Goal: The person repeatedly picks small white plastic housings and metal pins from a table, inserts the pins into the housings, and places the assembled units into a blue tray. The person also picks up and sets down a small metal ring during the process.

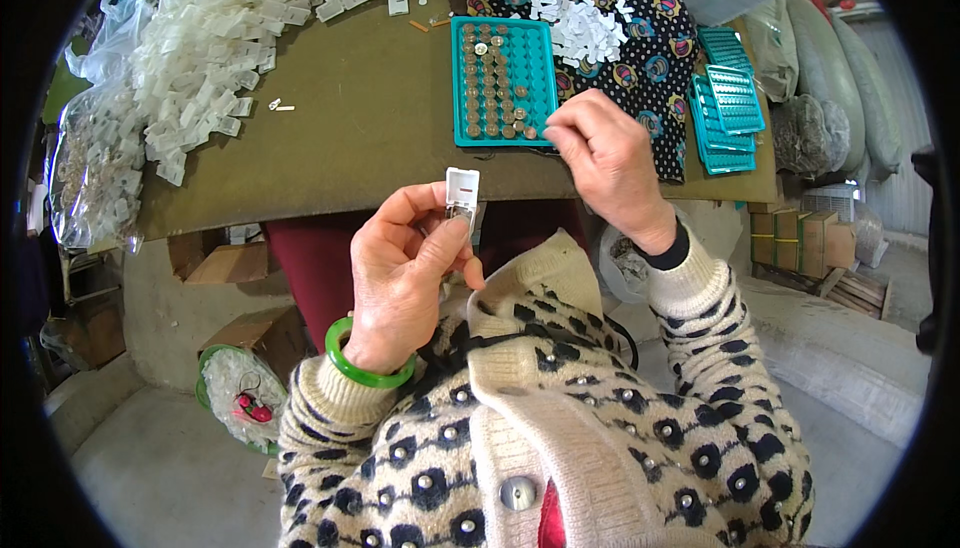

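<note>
Between the thumb and fingers of my left hand (400,263) is a small white plastic case (462,186), held upright over my lap just off the table's near edge. Its inside faces me; my thumb covers the lower part. My right hand (612,163) hovers at the near right corner of a teal tray (537,58), fingertips pinched together. What they hold, if anything, is too small to make out. Small round metallic pieces (489,98), like button cells, fill the tray's left columns, with a few loose ones near its lower right.
Translucent plastic cases (215,48) lie heaped across the table's (350,118) left side, beside clear bags (95,163). Small white pieces (585,30) are piled on a dark patterned cloth (650,73). Teal trays (728,108) stack at the right edge. A green-rimmed basket (205,380) stands below left.
</note>
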Available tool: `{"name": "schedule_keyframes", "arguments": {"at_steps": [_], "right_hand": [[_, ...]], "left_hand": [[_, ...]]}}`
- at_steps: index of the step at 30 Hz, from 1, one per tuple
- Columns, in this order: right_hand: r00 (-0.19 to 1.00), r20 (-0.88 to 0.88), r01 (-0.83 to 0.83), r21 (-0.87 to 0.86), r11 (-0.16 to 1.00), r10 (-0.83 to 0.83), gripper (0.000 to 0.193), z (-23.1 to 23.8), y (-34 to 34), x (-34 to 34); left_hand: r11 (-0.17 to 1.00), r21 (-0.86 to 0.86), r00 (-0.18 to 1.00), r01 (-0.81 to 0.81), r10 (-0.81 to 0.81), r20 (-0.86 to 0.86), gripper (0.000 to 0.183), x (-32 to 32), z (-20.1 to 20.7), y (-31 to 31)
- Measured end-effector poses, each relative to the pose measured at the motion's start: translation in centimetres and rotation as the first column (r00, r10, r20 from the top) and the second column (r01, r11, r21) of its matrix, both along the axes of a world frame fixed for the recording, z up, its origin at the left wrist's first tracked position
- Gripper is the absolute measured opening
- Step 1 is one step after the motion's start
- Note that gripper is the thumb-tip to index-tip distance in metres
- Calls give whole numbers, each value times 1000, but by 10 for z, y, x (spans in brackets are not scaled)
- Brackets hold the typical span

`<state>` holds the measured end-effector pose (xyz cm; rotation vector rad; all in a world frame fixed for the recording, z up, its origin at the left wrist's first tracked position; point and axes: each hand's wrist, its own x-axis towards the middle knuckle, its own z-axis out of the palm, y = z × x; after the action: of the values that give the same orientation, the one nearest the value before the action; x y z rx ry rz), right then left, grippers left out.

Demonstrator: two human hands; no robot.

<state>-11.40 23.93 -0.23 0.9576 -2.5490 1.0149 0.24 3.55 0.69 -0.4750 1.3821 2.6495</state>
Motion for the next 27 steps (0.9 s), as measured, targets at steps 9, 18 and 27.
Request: {"name": "schedule_keyframes", "arguments": {"at_steps": [9, 18, 27], "right_hand": [[430, 810, 407, -568, 716, 398, 14, 18, 1, -19], [998, 67, 13, -64, 998, -8, 7, 4, -16, -35], [987, -133, -59, 232, 971, 92, 12, -6, -20, -36]], "left_hand": [[999, 50, 999, -21, 20, 25, 17, -13, 0, -3], [987, 154, 993, -47, 30, 110, 25, -30, 1, -9], [995, 101, 999, -28, 24, 40, 32, -36, -5, -12]]}}
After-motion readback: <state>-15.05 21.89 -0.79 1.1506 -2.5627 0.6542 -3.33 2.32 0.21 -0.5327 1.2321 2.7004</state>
